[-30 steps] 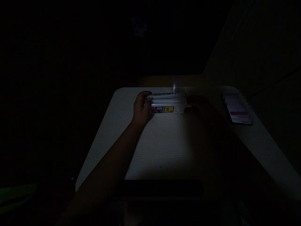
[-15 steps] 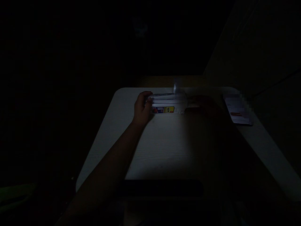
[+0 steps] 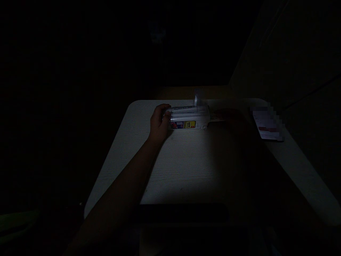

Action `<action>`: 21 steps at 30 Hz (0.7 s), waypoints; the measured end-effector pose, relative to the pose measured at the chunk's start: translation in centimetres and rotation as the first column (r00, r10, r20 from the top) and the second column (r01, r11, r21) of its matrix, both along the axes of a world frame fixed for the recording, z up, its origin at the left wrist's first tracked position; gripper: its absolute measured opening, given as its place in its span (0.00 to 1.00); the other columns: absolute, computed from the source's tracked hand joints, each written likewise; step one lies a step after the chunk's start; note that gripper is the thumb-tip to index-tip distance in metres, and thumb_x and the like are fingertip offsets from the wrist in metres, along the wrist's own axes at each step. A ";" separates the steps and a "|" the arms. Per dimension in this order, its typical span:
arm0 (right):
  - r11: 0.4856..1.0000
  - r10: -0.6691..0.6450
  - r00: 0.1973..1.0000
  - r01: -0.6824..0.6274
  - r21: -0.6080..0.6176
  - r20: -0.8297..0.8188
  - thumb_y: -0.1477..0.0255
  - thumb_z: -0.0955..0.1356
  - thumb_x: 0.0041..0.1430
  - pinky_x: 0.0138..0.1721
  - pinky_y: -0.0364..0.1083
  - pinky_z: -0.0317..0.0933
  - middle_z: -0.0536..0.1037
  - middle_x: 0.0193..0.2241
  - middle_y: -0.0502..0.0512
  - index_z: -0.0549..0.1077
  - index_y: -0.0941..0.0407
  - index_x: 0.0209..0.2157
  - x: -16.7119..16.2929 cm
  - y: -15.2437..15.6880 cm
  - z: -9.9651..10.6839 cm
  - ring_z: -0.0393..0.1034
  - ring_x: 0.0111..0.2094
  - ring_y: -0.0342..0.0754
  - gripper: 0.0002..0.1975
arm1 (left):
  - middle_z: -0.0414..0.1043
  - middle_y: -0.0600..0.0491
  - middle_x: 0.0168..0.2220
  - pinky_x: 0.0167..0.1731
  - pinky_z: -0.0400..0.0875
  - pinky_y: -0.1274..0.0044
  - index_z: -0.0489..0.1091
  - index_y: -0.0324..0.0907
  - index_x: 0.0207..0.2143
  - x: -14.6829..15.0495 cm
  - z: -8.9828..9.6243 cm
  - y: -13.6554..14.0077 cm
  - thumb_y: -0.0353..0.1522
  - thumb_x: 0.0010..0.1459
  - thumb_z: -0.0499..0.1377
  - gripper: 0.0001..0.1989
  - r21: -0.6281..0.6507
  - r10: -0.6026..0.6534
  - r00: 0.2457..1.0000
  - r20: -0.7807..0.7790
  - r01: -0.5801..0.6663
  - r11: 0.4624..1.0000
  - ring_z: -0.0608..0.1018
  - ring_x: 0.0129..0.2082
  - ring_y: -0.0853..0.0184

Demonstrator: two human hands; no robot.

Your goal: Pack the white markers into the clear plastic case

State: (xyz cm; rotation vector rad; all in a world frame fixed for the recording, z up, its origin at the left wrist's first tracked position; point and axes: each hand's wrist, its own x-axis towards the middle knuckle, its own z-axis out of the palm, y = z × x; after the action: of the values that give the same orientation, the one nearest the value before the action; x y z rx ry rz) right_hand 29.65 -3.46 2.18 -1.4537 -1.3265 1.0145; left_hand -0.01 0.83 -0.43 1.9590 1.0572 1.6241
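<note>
My left hand (image 3: 160, 122) is wrapped round the left end of a clear plastic package (image 3: 188, 115), thumb on top. The package lies lengthwise near the table's far edge and holds long white pieces whose kind I cannot make out. A blue and yellow label (image 3: 183, 124) marks its near side, and a clear plastic flap (image 3: 196, 99) sticks up at the back. My right hand (image 3: 230, 119) is in deep shadow at the package's right end. Its fingers appear closed at a thin pale piece (image 3: 217, 117) jutting out there, though they are hardly visible.
The white wood-grained table (image 3: 176, 160) has rounded corners and a dark strip (image 3: 183, 212) along its near edge. To the right lies a phone (image 3: 266, 124) with a lit, partly blurred screen. A green thing (image 3: 17, 222) shows at lower left. Surroundings are very dark.
The whole view has shifted slightly, so the package, hands and phone appear a little further left. Both hands keep their places at the package's ends.
</note>
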 end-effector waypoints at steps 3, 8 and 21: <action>1.000 -0.002 1.000 0.001 0.009 0.011 0.59 0.68 0.56 0.46 0.46 0.68 0.76 0.49 0.57 0.76 0.57 0.47 -0.9 -0.4 0.4 0.72 0.47 0.49 0.22 | 0.74 0.50 0.47 0.48 0.72 0.70 0.68 0.46 0.46 0.0 0.0 0.0 0.50 0.63 0.52 0.21 0.008 -0.001 1.000 0.007 0.000 1.000 0.77 0.47 0.62; 1.000 0.015 0.998 -0.016 0.012 0.068 0.62 0.64 0.62 0.51 0.48 0.65 0.77 0.48 0.57 0.77 0.59 0.46 -2.2 0.1 0.5 0.72 0.46 0.48 0.19 | 0.74 0.50 0.46 0.48 0.72 0.70 0.68 0.46 0.46 0.1 0.0 0.1 0.49 0.63 0.52 0.20 0.002 -0.003 1.000 0.018 0.003 1.000 0.77 0.47 0.63; 0.997 -0.058 0.990 0.051 0.053 0.129 0.70 0.64 0.60 0.50 0.45 0.64 0.78 0.44 0.56 0.78 0.61 0.40 -2.9 -0.1 1.2 0.72 0.45 0.45 0.14 | 0.74 0.50 0.46 0.48 0.73 0.70 0.68 0.46 0.47 0.1 -0.1 0.2 0.49 0.63 0.53 0.19 -0.010 -0.014 0.999 0.034 0.015 1.000 0.77 0.46 0.63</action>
State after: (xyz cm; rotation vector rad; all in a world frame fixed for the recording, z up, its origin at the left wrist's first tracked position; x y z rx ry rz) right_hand 26.76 -3.58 3.38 -1.5323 -1.3873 0.8577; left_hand 0.09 1.04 -0.54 1.9213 1.0340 1.6355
